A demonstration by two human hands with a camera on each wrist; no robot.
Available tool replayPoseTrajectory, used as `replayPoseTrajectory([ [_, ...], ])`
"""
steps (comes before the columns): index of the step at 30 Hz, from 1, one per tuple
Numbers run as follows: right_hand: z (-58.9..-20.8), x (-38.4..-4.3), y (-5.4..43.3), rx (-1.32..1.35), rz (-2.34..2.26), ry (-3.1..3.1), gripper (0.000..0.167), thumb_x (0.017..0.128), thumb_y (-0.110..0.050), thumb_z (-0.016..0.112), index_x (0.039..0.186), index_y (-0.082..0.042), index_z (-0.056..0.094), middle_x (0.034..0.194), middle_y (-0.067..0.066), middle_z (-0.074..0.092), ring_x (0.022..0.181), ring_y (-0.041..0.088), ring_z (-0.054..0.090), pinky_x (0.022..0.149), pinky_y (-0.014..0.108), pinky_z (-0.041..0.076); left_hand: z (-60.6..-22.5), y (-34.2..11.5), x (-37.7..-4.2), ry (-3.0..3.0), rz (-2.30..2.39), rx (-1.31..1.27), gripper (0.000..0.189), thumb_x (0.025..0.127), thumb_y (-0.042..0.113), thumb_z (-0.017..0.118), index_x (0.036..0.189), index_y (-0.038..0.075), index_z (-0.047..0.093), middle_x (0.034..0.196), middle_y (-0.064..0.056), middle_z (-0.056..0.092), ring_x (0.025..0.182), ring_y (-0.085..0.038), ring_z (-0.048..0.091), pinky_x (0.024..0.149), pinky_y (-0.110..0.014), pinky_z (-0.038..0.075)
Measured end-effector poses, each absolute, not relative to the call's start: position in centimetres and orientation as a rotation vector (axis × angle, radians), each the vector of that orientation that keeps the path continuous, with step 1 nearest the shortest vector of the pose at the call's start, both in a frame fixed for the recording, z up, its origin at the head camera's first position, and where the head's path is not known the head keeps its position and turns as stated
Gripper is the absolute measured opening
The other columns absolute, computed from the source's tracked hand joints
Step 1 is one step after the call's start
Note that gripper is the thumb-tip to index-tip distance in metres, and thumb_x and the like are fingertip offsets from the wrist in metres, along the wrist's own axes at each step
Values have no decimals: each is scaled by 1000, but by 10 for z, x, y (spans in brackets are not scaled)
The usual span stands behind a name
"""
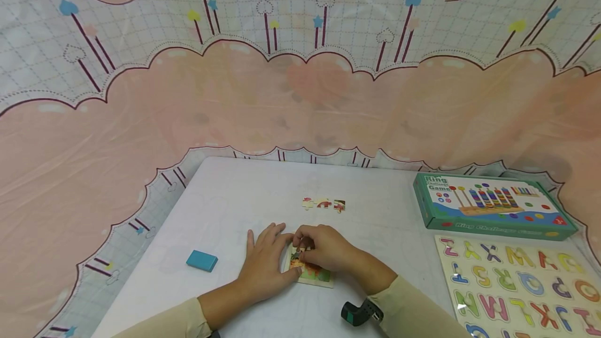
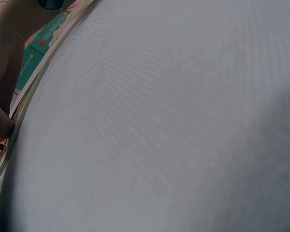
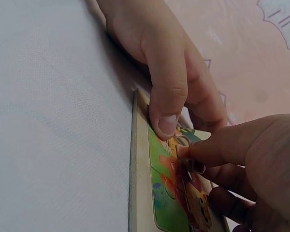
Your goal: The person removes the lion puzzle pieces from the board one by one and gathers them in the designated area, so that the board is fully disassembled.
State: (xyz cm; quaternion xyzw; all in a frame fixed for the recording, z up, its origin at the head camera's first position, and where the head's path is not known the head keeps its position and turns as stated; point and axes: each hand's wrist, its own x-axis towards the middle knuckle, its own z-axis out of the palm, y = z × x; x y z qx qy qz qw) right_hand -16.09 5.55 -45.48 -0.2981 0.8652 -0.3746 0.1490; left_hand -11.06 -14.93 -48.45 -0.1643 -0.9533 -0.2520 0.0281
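A small wooden jigsaw puzzle (image 1: 316, 274) with a colourful picture and a pale frame lies on the white table. My left hand (image 1: 263, 262) rests at its left side with fingers spread, and its thumb (image 3: 166, 121) presses on the puzzle near the frame. From the right, my right hand (image 1: 331, 249) reaches over the upper part. In the right wrist view its thumb and index finger pinch a small puzzle piece (image 3: 184, 152) at the picture's surface, mostly hidden by the fingertips. Beyond the hands, three loose puzzle pieces (image 1: 324, 203) lie in a row.
A blue rectangular block (image 1: 202, 260) lies left of my left hand. At the right stand a green Ring Challenge Game box (image 1: 493, 207) and, nearer, a board of colourful letters (image 1: 509, 270). A patterned curtain (image 1: 300, 103) hangs behind the white table (image 1: 244, 186).
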Motion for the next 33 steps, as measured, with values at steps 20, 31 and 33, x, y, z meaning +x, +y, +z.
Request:
replayPoseTrajectory([
  [20, -455, -160, 57, -787, -1210, 2437, 19, 100, -9, 70, 114, -21, 70, 91, -8, 69, 80, 9, 63, 72, 28, 53, -489, -149, -109, -2887, -788, -533, 66, 81, 44, 80, 139, 14, 65, 159, -16, 48, 154, -41, 34, 114, -86, 3],
  [31, -453, -171, 61, -746, -1271, 2428, 25, 101, -5, 65, 117, -22, 72, 88, -5, 66, 78, 12, 63, 63, 28, 52, -489, -148, -110, -2937, -735, -522, 69, 84, 45, 77, 143, 13, 63, 162, -14, 46, 157, -38, 31, 117, -83, 1],
  [33, -452, -174, 61, -736, -1272, 2437, 24, 101, -5, 65, 118, -20, 72, 89, -5, 65, 78, 13, 62, 63, 27, 52, -489, -148, -111, -2935, -735, -522, 67, 84, 45, 78, 141, 13, 63, 162, -14, 46, 157, -38, 31, 117, -83, 1],
])
